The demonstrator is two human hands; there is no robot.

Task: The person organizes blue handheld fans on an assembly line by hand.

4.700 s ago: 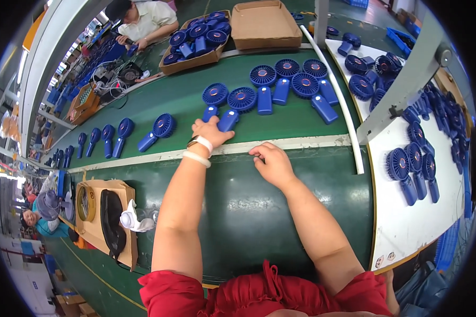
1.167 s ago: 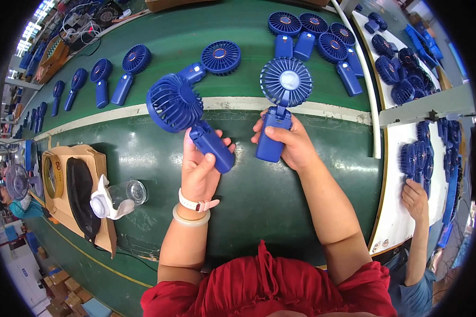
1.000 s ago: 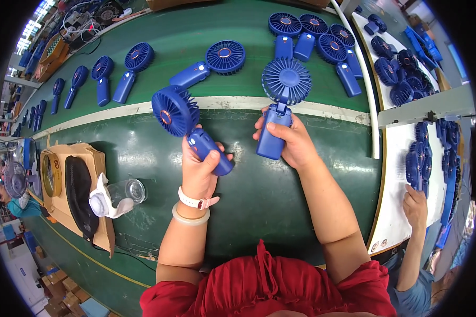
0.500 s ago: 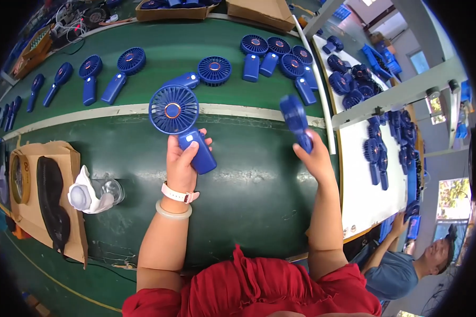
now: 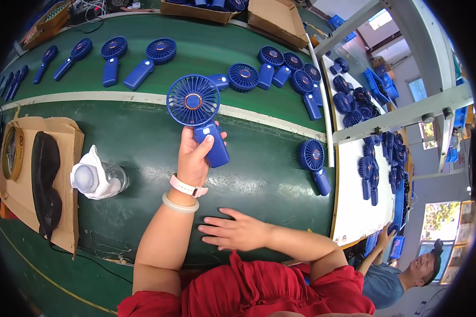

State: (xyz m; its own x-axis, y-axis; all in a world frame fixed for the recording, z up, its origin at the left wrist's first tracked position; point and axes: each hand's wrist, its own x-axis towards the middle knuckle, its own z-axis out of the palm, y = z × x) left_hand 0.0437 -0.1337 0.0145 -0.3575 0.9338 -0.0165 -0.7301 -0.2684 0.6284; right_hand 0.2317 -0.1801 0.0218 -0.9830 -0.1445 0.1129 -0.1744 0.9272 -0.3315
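A blue handheld fan [image 5: 217, 150] is upright in my left hand [image 5: 194, 153], fingers wrapped round its handle and the thumb near a white button. Its round grille faces up toward me. My right hand [image 5: 238, 230] is held low over the near part of the green table, fingers spread, with nothing in it. Another blue handheld fan [image 5: 313, 156] lies alone at the table's right side. Several more fans, among them one fan [image 5: 243, 77] just beyond my left hand, lie on the green strip [image 5: 195, 50] past a white line.
On the left stand a cardboard tray [image 5: 71, 182] with a tape roll [image 5: 12, 153] and black eye mask [image 5: 46, 179], and a clear jar [image 5: 116, 177] with white cloth. A white side table [image 5: 349, 216] bears several fans. A co-worker [image 5: 386, 280] is at the right.
The fan that my right hand held now lies on the table at the right. That hand has let go and come back toward me. My left hand still holds its fan.
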